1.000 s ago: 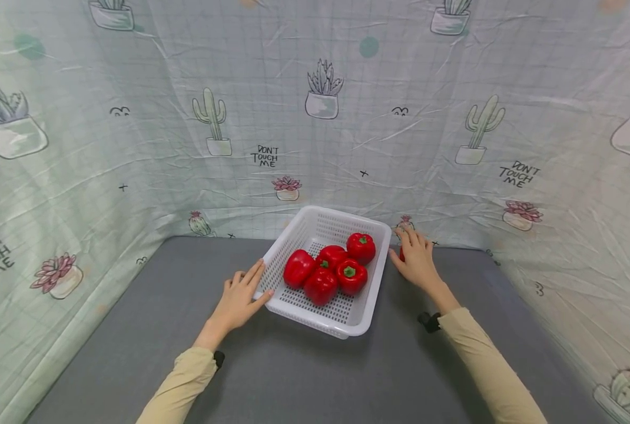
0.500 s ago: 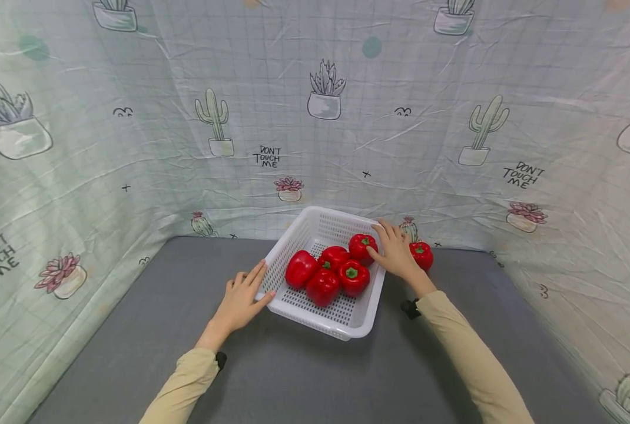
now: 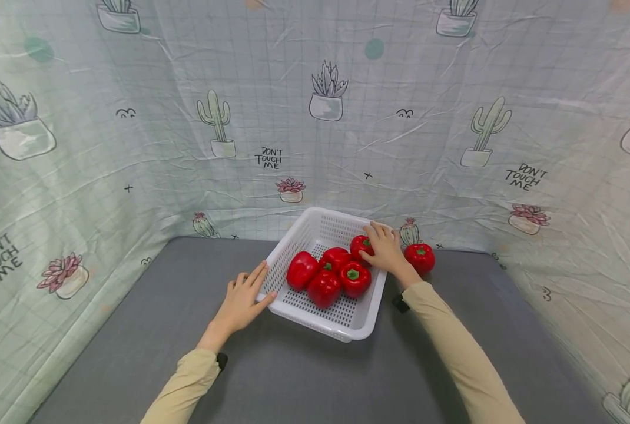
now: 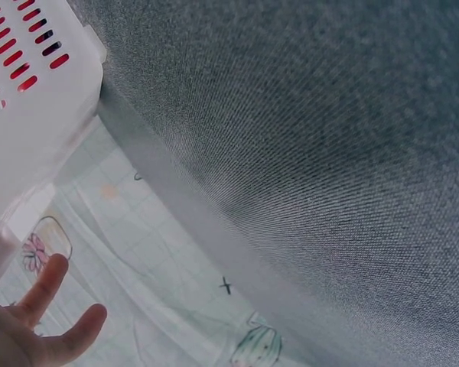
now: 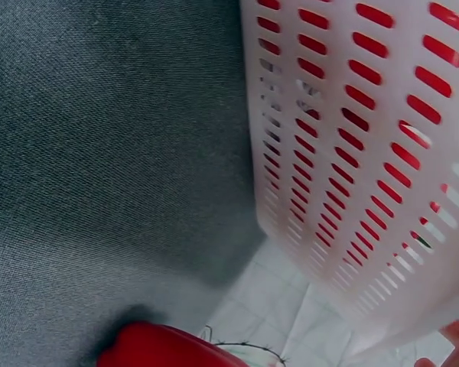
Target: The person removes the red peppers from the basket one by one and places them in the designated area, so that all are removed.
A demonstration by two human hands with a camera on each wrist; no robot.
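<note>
The white basket [image 3: 315,323] stands upright on the grey surface [image 3: 304,386], turned at an angle to the viewer. It contains five red bell peppers, grouped close together. One is at the left [image 3: 302,271], one at the front [image 3: 324,290], one in the middle [image 3: 335,258], one at the right [image 3: 355,280] and one in the far right corner. A sixth, the outer pepper [image 3: 420,259], rests on the surface just beside the right wall of the basket, stem upward.

The left hand [image 3: 241,300] lies along the left rim. Its fingers are extended and the thumb is spread away from them, at the front left corner. In the left wrist view, two fingertips [image 4: 86,325] show apart from each other below the basket wall.

The right hand [image 3: 387,249] reaches over the right rim. Its thumb and fingers are spread apart at the far-right pepper [image 3: 358,242], partly covering it; firm contact cannot be determined. In the right wrist view, the slotted wall shows red through its openings, and the hand appears only at the lower right edge.

Both arms have beige sleeves [image 3: 460,348] and a black wrist device [image 3: 222,361]. A wrinkled cloth [image 3: 283,82] printed with potted cacti and succulents encloses the back and sides.
</note>
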